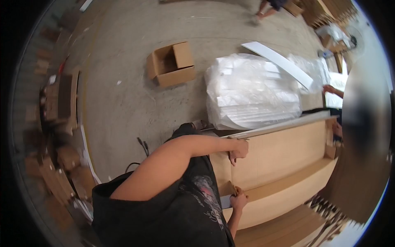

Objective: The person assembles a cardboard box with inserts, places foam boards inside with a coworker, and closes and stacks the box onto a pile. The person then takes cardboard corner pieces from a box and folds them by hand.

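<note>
A long, open cardboard box (288, 154) extends to the right of the black-shirted torso. At its near end my left hand (239, 150) is closed around the cardboard by the upper corner, one finger pointing down along the fold. My right hand (238, 200) is closed at the lower near corner, with a small yellowish piece at its fingertips that is too small to name. Part of a white strip (225, 201) shows beside that hand. Inside the box, the visible long panel is bare.
Plastic-wrapped white panels (255, 90) lie beyond the box, with a loose white board (279, 64) on top. A small open carton (172, 64) sits on the floor. Stacked cardboard (279, 230) lies below. A co-worker's hand (336, 129) is at the far end; another person's legs (267, 14) show above.
</note>
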Action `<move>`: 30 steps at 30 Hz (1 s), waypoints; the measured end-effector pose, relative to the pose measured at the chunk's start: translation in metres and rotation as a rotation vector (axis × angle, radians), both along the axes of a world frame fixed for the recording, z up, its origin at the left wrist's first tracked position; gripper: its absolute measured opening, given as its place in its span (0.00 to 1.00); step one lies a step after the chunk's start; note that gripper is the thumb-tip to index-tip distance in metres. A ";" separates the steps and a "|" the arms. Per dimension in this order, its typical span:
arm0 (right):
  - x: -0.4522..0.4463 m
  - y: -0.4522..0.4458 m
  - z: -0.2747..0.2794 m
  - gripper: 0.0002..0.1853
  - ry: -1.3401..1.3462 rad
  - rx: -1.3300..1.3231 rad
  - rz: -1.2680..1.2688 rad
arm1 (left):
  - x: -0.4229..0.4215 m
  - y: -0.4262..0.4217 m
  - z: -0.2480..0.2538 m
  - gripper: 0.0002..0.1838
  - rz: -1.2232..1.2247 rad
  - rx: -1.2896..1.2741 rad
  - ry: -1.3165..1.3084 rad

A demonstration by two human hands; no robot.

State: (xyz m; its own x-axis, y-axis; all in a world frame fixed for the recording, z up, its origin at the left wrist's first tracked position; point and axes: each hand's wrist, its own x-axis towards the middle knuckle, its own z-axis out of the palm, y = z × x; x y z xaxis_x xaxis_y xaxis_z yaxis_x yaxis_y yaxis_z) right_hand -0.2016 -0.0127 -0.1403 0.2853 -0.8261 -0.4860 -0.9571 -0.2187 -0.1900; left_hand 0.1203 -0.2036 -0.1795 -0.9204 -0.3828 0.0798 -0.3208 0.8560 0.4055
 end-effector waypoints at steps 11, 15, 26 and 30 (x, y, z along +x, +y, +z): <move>0.286 -0.160 0.203 0.25 -0.879 0.209 -0.268 | 0.191 0.050 0.084 0.10 0.399 -0.008 0.700; 0.513 -0.255 0.038 0.24 -1.018 0.668 -0.396 | 0.365 0.066 -0.070 0.05 1.244 0.237 0.508; 1.007 -0.247 -0.620 0.20 -1.582 1.054 -1.713 | 0.559 0.187 -0.214 0.08 1.877 0.958 0.209; 0.990 -0.279 -0.507 0.24 -1.597 0.360 -1.252 | 0.577 0.169 -0.230 0.07 1.917 1.070 0.179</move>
